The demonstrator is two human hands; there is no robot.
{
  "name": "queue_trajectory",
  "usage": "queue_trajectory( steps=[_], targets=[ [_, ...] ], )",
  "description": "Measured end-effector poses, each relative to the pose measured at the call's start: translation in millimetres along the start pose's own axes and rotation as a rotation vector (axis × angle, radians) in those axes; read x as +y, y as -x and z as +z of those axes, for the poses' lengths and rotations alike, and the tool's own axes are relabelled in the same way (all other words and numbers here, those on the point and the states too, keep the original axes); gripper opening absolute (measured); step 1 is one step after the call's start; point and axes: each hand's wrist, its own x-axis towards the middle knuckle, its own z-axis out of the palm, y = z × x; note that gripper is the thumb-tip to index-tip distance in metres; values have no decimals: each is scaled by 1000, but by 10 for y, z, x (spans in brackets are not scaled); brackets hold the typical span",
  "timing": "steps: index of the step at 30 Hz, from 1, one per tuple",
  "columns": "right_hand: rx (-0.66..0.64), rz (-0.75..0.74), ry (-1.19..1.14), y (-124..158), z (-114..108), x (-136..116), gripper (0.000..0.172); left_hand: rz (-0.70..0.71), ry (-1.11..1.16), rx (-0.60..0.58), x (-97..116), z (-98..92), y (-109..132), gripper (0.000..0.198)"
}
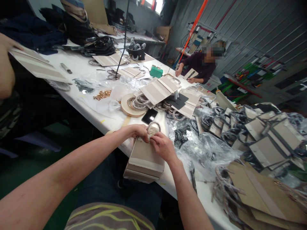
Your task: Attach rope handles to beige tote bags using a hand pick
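Observation:
A beige handbag panel [145,153] with folded, layered strips at its near end lies over the table's front edge, above my lap. A wrapped, curved bag handle [153,124] rises from its far end. My left hand [142,132] is closed on that end beside the handle. The fingers of my right hand [163,146] are pinched together at the handle's base; anything small between them is hidden. Just beyond my hands lie a black phone [149,116] and a roll of tape [134,105].
More bag panels [159,91] with handles are piled ahead. Plastic bags of black parts [183,135] and pliers [193,177] lie to the right. Brass-coloured fittings [102,95] sit on plastic. A co-worker [203,67] sits opposite; another person's hand [7,60] holds a panel at left.

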Motion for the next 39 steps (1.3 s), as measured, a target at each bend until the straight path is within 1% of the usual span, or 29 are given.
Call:
queue_trajectory(
  steps=[4, 10, 15, 17, 19, 21, 23, 24, 26, 28, 29, 30, 32, 33, 39],
  targets=[
    [3, -6, 41, -9, 34, 20, 19, 15, -25, 8, 7, 2, -4, 40],
    [53, 31, 176, 8, 100, -96, 23, 0, -50, -12, 59, 21, 24, 36],
    [57, 72, 182, 15, 164, -100, 23, -3, -79, 8, 88, 28, 44, 38],
    [56, 82, 143, 12, 153, -77, 23, -8, -107, 7, 96, 29, 43, 36],
    [51, 72, 53, 6, 90, -58, 22, 5, -102, 2, 99, 34, 45, 35],
    [54, 50, -85, 2, -26, -52, 24, 21, -83, 3, 96, 42, 53, 36],
    [77, 59, -212, 9, -165, -61, 28, 12, -74, 7, 90, 48, 61, 37],
    [94, 90, -260, 18, -228, -69, 29, -3, -71, 8, 86, 48, 63, 37],
    [108, 197, -328, 49, -315, -86, 34, -30, -58, 5, 79, 45, 58, 38],
    [85, 311, -369, 90, -335, -96, 46, -45, -55, 7, 77, 39, 47, 39],
    [63, 351, -375, 109, -324, -97, 46, -50, -59, 10, 78, 37, 43, 39],
    [40, 377, -369, 126, -302, -96, 40, -53, -66, 10, 80, 35, 40, 39],
    [-2, 399, -336, 143, -244, -89, 23, -54, -68, 0, 86, 34, 42, 39],
    [-16, 398, -318, 141, -216, -84, 20, -51, -60, -8, 90, 35, 45, 38],
    [-24, 364, -255, 41, -144, -58, 23, -4, -10, -5, 98, 53, 72, 40]
  ],
)
